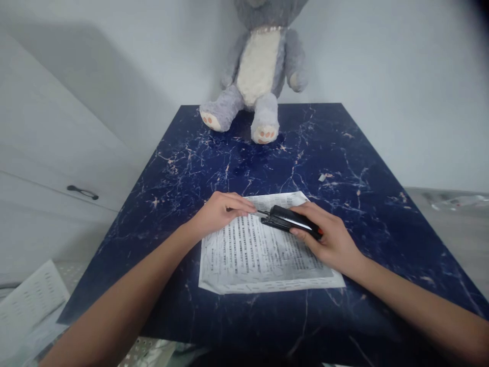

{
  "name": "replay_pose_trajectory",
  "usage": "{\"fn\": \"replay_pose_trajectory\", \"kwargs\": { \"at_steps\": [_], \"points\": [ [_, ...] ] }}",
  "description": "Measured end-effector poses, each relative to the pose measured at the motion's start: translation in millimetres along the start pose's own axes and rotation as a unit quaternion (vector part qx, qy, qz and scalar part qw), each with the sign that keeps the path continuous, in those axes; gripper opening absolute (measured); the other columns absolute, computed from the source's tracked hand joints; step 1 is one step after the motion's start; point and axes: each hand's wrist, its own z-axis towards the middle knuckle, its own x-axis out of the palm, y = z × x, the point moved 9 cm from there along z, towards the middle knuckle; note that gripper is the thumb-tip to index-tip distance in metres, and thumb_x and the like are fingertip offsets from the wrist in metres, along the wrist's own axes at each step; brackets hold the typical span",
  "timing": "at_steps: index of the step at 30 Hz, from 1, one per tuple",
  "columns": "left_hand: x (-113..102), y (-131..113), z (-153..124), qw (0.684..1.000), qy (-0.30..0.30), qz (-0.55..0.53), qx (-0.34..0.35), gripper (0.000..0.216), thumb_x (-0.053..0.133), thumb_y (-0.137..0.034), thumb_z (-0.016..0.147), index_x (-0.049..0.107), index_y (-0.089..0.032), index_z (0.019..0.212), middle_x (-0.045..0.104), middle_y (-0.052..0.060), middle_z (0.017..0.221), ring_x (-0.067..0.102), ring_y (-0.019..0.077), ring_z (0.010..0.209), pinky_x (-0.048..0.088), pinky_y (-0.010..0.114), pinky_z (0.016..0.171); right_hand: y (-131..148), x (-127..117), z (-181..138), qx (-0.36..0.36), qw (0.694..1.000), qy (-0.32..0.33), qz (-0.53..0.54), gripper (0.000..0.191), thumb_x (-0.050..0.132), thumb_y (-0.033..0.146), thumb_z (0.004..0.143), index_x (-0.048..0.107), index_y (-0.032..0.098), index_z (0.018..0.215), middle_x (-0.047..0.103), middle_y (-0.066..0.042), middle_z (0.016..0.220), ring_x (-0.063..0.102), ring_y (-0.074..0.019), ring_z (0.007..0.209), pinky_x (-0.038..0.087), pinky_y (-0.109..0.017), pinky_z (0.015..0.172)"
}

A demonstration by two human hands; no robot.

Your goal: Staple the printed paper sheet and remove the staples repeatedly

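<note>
A black stapler (pixel 287 218) is gripped in my right hand (pixel 336 235), thumb below and fingers over its top, held above the printed sheet. Its front points left toward my left hand (pixel 227 210). Out of that front end sticks a thin metal piece (pixel 262 212), whose tip is pinched between my left thumb and fingers. Underneath both hands lies the printed paper (pixel 237 272), creased and covered with rows of characters. The back end of the stapler is hidden in my right palm, with a small red spot showing there.
On the dark blue marbled table (pixel 183 168), a grey plush bear (pixel 260 76) sits at the far edge. A small pale scrap (pixel 323 177) lies right of centre. To the left stands a white cabinet with a dark handle (pixel 82 192); printed sheets (pixel 32 300) lie below.
</note>
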Motion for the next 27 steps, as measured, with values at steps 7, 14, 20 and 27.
{"fn": "replay_pose_trajectory", "kwargs": {
  "at_steps": [7,14,20,27],
  "points": [
    [25,-26,-3,0.998,0.006,0.047,0.031,0.036,0.091,-0.032,0.075,0.074,-0.027,0.107,0.079,0.0,0.103,0.074,0.0204,0.098,0.057,0.038,0.092,34,7,-5,-0.108,0.989,0.063,0.081,0.033,0.064,0.031,0.101,0.064,0.025,0.134,0.069,-0.007,0.107,0.063,-0.0227,0.094,0.054,-0.04,0.084],
    [29,-37,-2,0.993,0.028,0.066,0.093,0.028,0.086,-0.034,0.081,0.07,-0.025,0.103,0.077,0.0,0.101,0.071,0.0196,0.097,0.05,0.036,0.092,38,20,-5,-0.105,0.986,0.086,0.099,0.033,0.067,0.035,0.1,0.063,0.022,0.13,0.068,-0.009,0.109,0.062,-0.023,0.097,0.053,-0.04,0.086],
    [-8,-8,-2,0.998,-0.034,-0.041,0.024,0.029,0.084,-0.04,0.083,0.073,-0.022,0.104,0.074,0.005,0.103,0.066,0.0186,0.091,0.051,0.033,0.086,33,17,-3,-0.004,0.986,0.165,0.038,0.039,0.068,0.007,0.083,0.063,0.022,0.119,0.068,-0.005,0.107,0.063,-0.0222,0.1,0.051,-0.037,0.087],
    [-44,9,-9,0.967,-0.213,-0.138,0.0,0.021,0.066,-0.039,0.097,0.07,-0.019,0.09,0.068,0.004,0.088,0.056,0.0141,0.073,0.045,0.028,0.073,-20,-58,-80,0.136,0.968,0.118,-0.177,0.032,0.062,0.004,0.065,0.07,0.024,0.089,0.066,-0.005,0.103,0.062,-0.0252,0.094,0.049,-0.04,0.085]
  ]
}}
